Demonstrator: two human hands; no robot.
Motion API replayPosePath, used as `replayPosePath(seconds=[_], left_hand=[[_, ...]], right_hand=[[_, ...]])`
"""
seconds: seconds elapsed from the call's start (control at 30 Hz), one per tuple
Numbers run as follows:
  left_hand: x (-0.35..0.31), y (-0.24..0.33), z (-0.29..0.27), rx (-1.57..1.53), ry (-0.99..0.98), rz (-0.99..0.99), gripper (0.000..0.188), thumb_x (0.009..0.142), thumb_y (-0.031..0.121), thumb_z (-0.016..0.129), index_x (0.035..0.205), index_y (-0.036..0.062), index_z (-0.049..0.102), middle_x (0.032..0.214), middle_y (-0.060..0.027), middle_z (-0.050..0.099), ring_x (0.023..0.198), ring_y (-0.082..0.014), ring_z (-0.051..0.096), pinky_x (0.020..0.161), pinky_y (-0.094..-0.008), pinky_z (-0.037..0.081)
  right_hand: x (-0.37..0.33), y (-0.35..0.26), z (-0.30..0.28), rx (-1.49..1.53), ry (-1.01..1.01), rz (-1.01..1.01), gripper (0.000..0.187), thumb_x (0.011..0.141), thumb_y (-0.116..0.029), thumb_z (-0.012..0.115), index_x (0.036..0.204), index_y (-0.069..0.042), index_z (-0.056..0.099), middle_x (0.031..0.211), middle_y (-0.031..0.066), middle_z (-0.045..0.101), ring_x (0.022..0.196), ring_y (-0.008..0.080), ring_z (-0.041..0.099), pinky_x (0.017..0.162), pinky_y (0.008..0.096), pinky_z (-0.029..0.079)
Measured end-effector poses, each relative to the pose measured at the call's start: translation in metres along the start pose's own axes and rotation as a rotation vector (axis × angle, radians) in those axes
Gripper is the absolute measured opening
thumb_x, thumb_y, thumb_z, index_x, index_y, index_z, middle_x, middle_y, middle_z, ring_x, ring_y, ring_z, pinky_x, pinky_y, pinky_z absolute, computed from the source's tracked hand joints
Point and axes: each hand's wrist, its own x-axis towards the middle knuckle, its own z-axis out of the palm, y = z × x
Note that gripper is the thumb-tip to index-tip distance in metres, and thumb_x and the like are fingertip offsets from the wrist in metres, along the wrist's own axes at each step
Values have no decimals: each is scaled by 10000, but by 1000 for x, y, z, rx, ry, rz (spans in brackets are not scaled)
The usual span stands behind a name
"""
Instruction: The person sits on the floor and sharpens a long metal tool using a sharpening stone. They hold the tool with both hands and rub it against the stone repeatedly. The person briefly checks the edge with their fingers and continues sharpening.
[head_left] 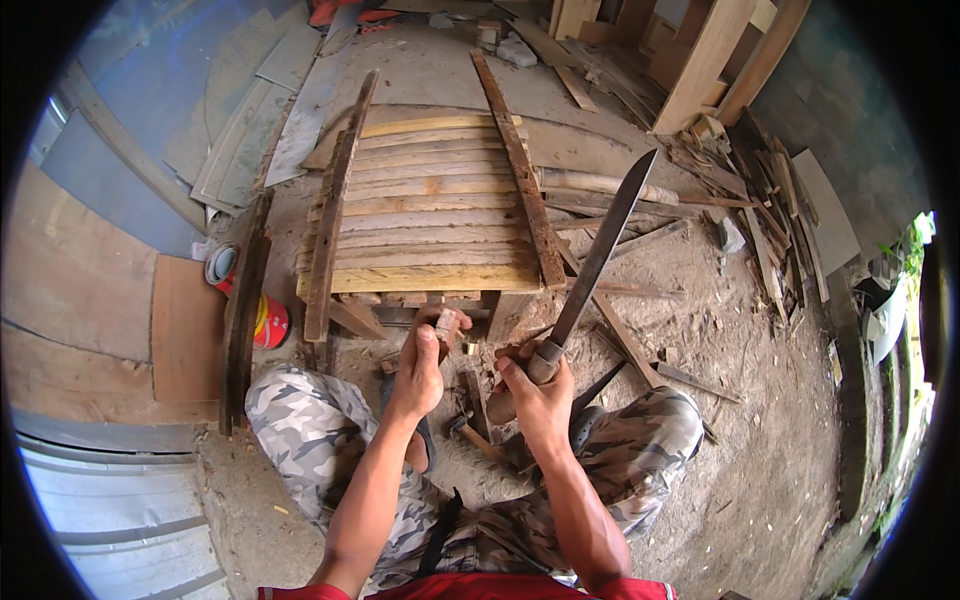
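Observation:
My right hand (pixel 540 395) is closed round the wooden handle of a machete (pixel 606 250). Its long dark blade points up and away to the right. My left hand (pixel 422 368) grips a small pale wood block (pixel 447 323) between thumb and fingers, apart from the blade. Just beyond both hands stands a low bench of wooden slats (pixel 430 215). Two long dark wood strips lie across it, a left strip (pixel 340 210) and a right strip (pixel 520 175). A hammer (pixel 480 442) rests on the ground between my legs.
Red and yellow cans (pixel 270 322) stand at the left, partly behind an upright dark plank (pixel 245 310). Scrap wood (pixel 765 210) is heaped along the right wall. Loose sticks (pixel 630 345) litter the ground right of the bench. Wooden boards (pixel 700 70) stand at the far right.

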Motion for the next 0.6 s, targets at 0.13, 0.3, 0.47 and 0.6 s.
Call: replayPosePath(seconds=[0.13, 0.3, 0.47, 0.6], left_hand=[[-1, -1, -8, -82, 101, -60, 558, 1061, 531, 283, 1144, 43, 542, 1094, -43, 600, 1005, -137, 525, 931, -298, 395], [-3, 7, 0, -154, 52, -124, 690, 1019, 636, 270, 1256, 33, 509, 1120, -74, 582, 1083, -179, 522, 988, -358, 386], [-14, 5, 15, -106, 13, -206, 680, 1031, 613, 243, 1262, 34, 515, 1135, -67, 590, 1045, -171, 562, 931, -332, 437], [-14, 5, 22, -133, -22, -224, 641, 1041, 586, 251, 1255, 44, 518, 1119, -57, 600, 1007, -151, 576, 867, -304, 467]], right_hand=[[-1, 6, -5, -7, -15, -21, 253, 880, -23, 715, 1017, -12, 503, 998, 131, 702, 730, 123, 624, 640, 263, 529], [1, -3, 6, -33, -71, 39, 276, 880, -29, 732, 1013, -23, 490, 1024, 155, 704, 743, 143, 647, 647, 290, 553], [1, -2, 15, -17, -74, 22, 270, 861, -93, 780, 977, -5, 552, 992, 119, 710, 721, 104, 630, 641, 271, 544], [5, 3, 14, 17, -27, -31, 265, 863, -68, 771, 996, -1, 551, 967, 107, 705, 711, 122, 643, 629, 273, 539]])
